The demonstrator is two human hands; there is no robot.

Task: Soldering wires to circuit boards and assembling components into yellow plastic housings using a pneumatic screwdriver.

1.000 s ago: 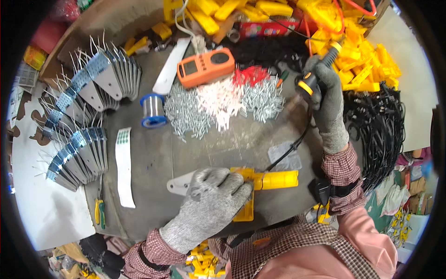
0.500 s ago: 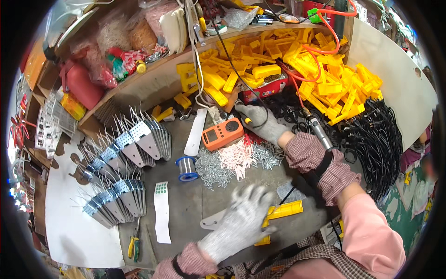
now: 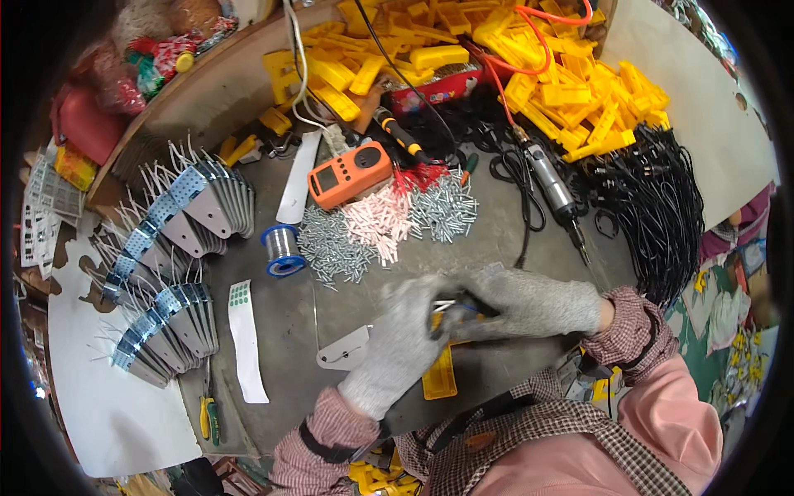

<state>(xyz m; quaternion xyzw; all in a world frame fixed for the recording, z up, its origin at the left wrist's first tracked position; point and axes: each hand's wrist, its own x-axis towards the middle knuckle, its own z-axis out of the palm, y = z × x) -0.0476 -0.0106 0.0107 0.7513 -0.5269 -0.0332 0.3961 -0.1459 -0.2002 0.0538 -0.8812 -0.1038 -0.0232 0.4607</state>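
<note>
In grey work gloves, my left hand (image 3: 401, 343) and my right hand (image 3: 538, 304) meet over the near middle of the bench. Both are closed, with blurred fingers curled around something small. Short white wire-like ends (image 3: 444, 305) and a bit of yellow show between them; the rest is hidden. Just below the hands lies a yellow plastic housing (image 3: 440, 376), partly covered by the left glove. A grey metal plate (image 3: 345, 350) sits left of my left wrist. From the back, a black cable (image 3: 524, 240) runs down to my right glove.
Behind the hands are piled screws (image 3: 335, 248), pink sleeves (image 3: 380, 221), a solder spool (image 3: 283, 250) and an orange meter (image 3: 349, 174). A yellow-black screwdriver (image 3: 399, 135) lies beyond. An electric screwdriver (image 3: 552, 186), black cables (image 3: 649, 202) and yellow housings (image 3: 579, 99) fill the right; metal brackets (image 3: 178, 211) stand left.
My right hand has come back from beside the orange meter to meet my left, baring the yellow-black screwdriver. Both hands have closed, and the view has shifted.
</note>
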